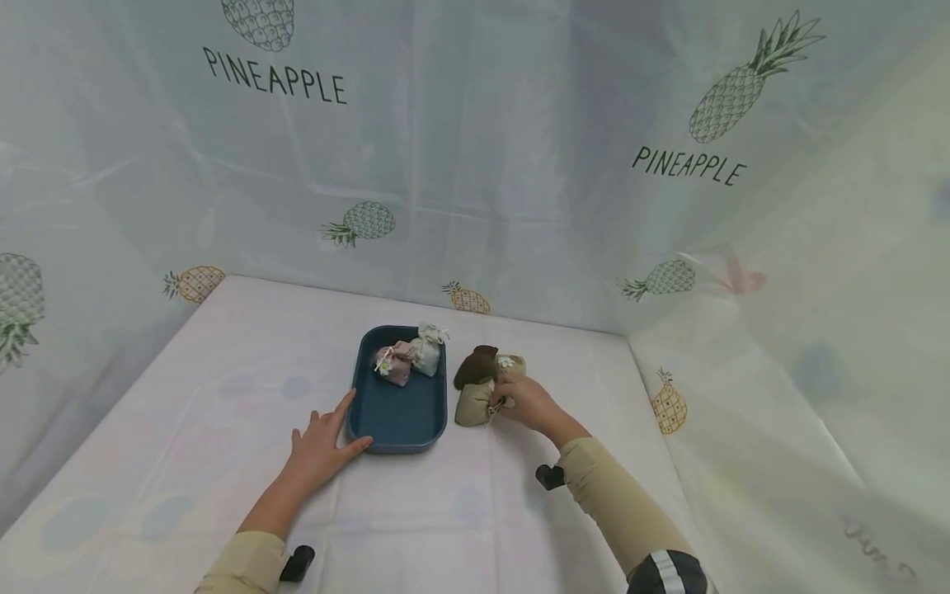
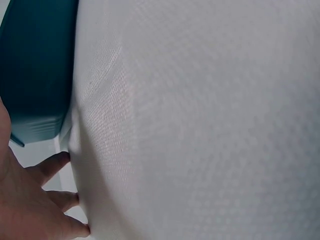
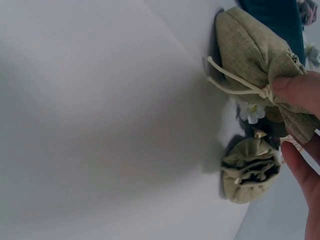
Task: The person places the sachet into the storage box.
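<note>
My right hand [image 1: 530, 404] pinches the gathered neck of a khaki drawstring pouch [image 1: 472, 406] to the right of the blue tray [image 1: 401, 421]. In the right wrist view, thumb and fingers close on this pouch [image 3: 245, 45] just by its knotted cord. Right behind it sit a dark brown pouch [image 1: 477, 365] and a tan pouch [image 1: 517, 363] with a white flower. My left hand [image 1: 319, 450] spreads its fingers at the tray's left front corner, index finger and thumb at the rim. Inside the tray's far end lie a pink pouch [image 1: 393, 367] and a pale pouch [image 1: 426, 351].
A white cloth [image 1: 416, 511] with faint pastel spots covers the table. Pineapple-printed sheeting [image 1: 505, 165] hangs behind the table and along its sides. Black straps stick out by both wrists.
</note>
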A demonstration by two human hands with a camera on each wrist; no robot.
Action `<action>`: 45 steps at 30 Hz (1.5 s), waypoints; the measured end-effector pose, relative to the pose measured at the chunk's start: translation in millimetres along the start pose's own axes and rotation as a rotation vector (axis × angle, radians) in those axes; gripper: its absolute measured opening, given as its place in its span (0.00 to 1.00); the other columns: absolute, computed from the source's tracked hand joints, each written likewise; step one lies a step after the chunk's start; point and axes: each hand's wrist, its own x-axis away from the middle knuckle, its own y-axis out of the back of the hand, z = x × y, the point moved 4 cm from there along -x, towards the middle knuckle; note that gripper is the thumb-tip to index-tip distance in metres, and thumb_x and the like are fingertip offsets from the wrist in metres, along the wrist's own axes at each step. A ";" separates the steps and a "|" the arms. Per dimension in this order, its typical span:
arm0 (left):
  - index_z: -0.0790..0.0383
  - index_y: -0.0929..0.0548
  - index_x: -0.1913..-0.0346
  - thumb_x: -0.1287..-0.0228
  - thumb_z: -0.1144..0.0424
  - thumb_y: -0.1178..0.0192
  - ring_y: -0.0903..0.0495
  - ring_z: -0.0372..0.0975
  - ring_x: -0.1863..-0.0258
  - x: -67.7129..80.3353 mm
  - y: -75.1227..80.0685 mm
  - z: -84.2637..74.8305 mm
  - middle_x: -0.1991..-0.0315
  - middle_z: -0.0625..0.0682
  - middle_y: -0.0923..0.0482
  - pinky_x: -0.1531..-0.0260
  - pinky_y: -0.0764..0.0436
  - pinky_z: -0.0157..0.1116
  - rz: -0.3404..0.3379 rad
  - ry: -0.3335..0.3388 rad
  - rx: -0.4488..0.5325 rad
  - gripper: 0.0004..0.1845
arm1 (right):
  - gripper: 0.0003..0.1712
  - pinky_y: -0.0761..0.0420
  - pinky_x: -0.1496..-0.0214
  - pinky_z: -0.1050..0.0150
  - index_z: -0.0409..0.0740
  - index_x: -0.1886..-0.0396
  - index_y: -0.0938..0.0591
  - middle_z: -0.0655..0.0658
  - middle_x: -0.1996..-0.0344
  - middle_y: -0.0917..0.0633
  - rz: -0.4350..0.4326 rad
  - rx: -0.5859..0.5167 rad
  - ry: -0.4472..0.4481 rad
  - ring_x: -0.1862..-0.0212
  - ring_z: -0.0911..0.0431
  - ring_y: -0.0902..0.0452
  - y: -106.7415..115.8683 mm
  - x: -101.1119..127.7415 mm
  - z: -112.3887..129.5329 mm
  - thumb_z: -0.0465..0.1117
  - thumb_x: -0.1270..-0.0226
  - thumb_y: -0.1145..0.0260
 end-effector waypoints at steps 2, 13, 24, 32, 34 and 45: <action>0.53 0.51 0.22 0.39 0.36 0.40 0.50 0.75 0.34 0.2 -0.1 0.0 0.37 0.75 0.35 0.46 0.55 0.77 0.000 0.000 0.001 0.50 | 0.11 0.21 0.55 0.64 0.52 0.69 0.13 0.58 0.66 0.22 -0.009 0.000 0.001 0.59 0.61 0.24 2.1 -1.5 2.9 0.30 0.48 0.25; 0.53 0.51 0.22 0.39 0.35 0.40 0.51 0.75 0.34 0.8 -1.9 0.4 0.37 0.75 0.34 0.46 0.55 0.77 -0.003 -0.002 0.000 0.50 | 0.06 0.22 0.62 0.65 0.49 0.65 0.15 0.55 0.66 0.19 -0.046 -0.016 0.016 0.64 0.62 0.24 11.8 -9.3 18.0 0.35 0.41 0.28; 0.53 0.51 0.22 0.38 0.35 0.41 0.51 0.75 0.34 0.7 -2.0 2.0 0.37 0.75 0.34 0.46 0.55 0.77 -0.008 -0.006 0.003 0.50 | 0.07 0.20 0.56 0.60 0.47 0.59 0.17 0.51 0.59 0.16 -0.034 -0.160 -0.141 0.58 0.58 0.21 12.5 -5.8 11.7 0.34 0.36 0.31; 0.53 0.51 0.22 0.39 0.35 0.41 0.50 0.76 0.35 0.8 -2.4 3.5 0.37 0.75 0.34 0.47 0.55 0.77 -0.016 -0.007 0.002 0.50 | 0.10 0.20 0.55 0.60 0.48 0.65 0.19 0.53 0.61 0.19 -0.030 -0.199 -0.065 0.54 0.57 0.22 9.2 -5.2 8.3 0.27 0.37 0.33; 0.53 0.51 0.22 0.39 0.35 0.40 0.50 0.76 0.34 0.7 -2.4 3.5 0.37 0.75 0.34 0.47 0.55 0.77 -0.016 -0.008 0.002 0.50 | 0.10 0.21 0.54 0.60 0.46 0.66 0.18 0.52 0.62 0.20 -0.018 -0.198 -0.022 0.55 0.57 0.23 7.7 -5.7 8.9 0.26 0.37 0.34; 0.54 0.50 0.22 0.39 0.36 0.40 0.51 0.75 0.34 1.0 -2.0 1.9 0.37 0.75 0.34 0.46 0.55 0.77 -0.018 -0.005 0.006 0.50 | 0.21 0.26 0.41 0.51 0.41 0.57 0.13 0.47 0.54 0.19 0.121 -0.298 -0.064 0.43 0.48 0.26 0.7 -4.8 1.4 0.17 0.43 0.40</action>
